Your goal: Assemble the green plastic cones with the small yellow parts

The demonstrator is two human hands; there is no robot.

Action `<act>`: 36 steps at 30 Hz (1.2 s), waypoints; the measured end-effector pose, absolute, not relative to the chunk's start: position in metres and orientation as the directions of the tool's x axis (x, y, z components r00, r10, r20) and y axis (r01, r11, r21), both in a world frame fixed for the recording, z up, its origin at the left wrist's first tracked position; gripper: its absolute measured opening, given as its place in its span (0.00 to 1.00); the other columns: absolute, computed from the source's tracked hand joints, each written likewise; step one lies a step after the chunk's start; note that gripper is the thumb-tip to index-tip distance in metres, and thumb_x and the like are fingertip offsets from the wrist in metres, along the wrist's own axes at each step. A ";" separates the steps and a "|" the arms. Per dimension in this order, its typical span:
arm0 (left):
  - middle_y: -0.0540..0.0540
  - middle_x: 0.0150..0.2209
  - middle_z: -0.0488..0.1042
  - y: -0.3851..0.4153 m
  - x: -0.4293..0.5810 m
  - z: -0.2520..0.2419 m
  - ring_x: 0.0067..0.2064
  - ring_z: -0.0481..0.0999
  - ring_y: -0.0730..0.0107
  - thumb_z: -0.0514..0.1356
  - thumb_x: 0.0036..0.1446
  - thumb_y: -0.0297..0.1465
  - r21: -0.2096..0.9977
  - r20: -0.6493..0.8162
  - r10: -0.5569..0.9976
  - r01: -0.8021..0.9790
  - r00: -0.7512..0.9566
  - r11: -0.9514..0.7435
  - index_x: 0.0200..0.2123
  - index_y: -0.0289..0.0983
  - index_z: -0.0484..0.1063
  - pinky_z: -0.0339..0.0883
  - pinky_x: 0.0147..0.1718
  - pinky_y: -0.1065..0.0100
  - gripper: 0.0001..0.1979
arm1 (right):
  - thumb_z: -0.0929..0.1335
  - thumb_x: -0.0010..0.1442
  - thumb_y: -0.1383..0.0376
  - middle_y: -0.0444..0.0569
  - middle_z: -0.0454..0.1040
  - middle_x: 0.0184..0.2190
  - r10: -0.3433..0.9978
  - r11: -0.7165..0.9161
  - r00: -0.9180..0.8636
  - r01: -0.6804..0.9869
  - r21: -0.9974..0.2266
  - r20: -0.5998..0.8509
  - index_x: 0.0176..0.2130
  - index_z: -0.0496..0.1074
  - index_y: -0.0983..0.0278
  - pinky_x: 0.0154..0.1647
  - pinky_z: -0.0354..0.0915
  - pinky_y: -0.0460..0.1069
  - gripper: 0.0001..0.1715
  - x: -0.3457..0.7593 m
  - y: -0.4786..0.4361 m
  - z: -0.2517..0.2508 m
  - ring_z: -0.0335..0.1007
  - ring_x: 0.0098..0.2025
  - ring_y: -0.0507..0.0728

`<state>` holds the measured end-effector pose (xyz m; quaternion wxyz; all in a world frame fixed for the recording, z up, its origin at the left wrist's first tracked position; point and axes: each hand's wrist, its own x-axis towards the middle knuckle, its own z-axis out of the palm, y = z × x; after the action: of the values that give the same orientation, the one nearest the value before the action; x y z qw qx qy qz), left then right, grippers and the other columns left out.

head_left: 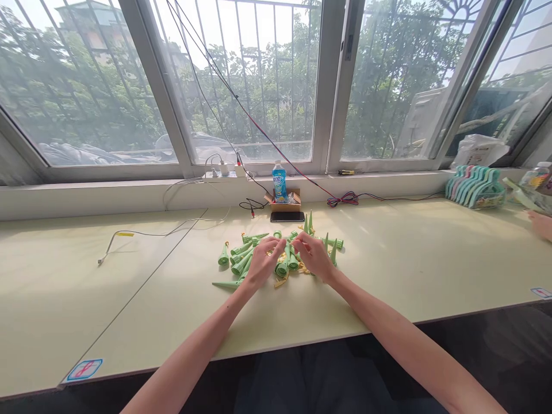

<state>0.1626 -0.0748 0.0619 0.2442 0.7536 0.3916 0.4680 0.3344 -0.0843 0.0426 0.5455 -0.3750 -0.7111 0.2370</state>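
A pile of green plastic cone spikes (241, 257) lies in the middle of the pale yellow-green table (388, 270), mixed with small yellow parts (281, 282). My left hand (262, 262) rests over the pile's middle with its fingers curled, pinching at a green cone piece. My right hand (314, 255) sits close beside it, fingers bent and pinched on something small I cannot make out. A few cones (309, 223) stand upright at the back of the pile.
A black phone (287, 217), a blue bottle (279, 181) and a small cardboard box (290, 200) sit behind the pile. Cables (129, 234) trail left; red wire (342, 199) lies near the sill. Teal hangers (474, 187) stand far right, beside another person's hand (541, 224).
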 end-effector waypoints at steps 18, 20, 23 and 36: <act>0.44 0.43 0.73 -0.072 0.163 0.048 0.36 0.75 0.68 0.63 0.57 0.39 0.563 0.672 0.690 0.417 0.271 -0.713 0.44 0.39 0.66 0.72 0.39 0.62 0.15 | 0.55 0.69 0.45 0.39 0.54 0.19 0.803 0.566 -0.085 0.420 -0.709 0.590 0.25 0.52 0.61 0.24 0.49 0.47 0.28 0.333 -0.083 0.042 0.47 0.22 0.50; 0.45 0.43 0.73 -0.071 0.163 0.047 0.36 0.75 0.69 0.62 0.58 0.38 0.536 0.692 0.667 0.422 0.275 -0.731 0.45 0.40 0.65 0.71 0.39 0.62 0.14 | 0.55 0.69 0.46 0.39 0.53 0.19 0.804 0.563 -0.084 0.425 -0.709 0.588 0.25 0.52 0.61 0.24 0.49 0.47 0.29 0.332 -0.083 0.041 0.47 0.22 0.50; 0.45 0.43 0.72 -0.071 0.164 0.046 0.36 0.74 0.69 0.61 0.59 0.36 0.512 0.710 0.647 0.426 0.279 -0.746 0.45 0.40 0.65 0.71 0.40 0.62 0.13 | 0.55 0.69 0.47 0.39 0.53 0.19 0.807 0.563 -0.090 0.416 -0.714 0.584 0.25 0.52 0.61 0.23 0.49 0.47 0.28 0.332 -0.083 0.041 0.47 0.21 0.50; 0.47 0.31 0.73 -0.074 0.163 0.057 0.34 0.72 0.67 0.44 0.67 0.48 0.671 0.629 0.753 0.356 0.190 -0.650 0.30 0.38 0.70 0.69 0.38 0.63 0.25 | 0.56 0.69 0.49 0.40 0.57 0.21 0.793 0.588 -0.034 0.302 -0.750 0.608 0.29 0.58 0.61 0.23 0.52 0.46 0.24 0.333 -0.082 0.037 0.51 0.21 0.49</act>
<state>0.1633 -0.0741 0.0572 0.1922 0.7472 0.3713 0.5166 0.3334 -0.0821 0.0370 0.5689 -0.3993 -0.6858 0.2159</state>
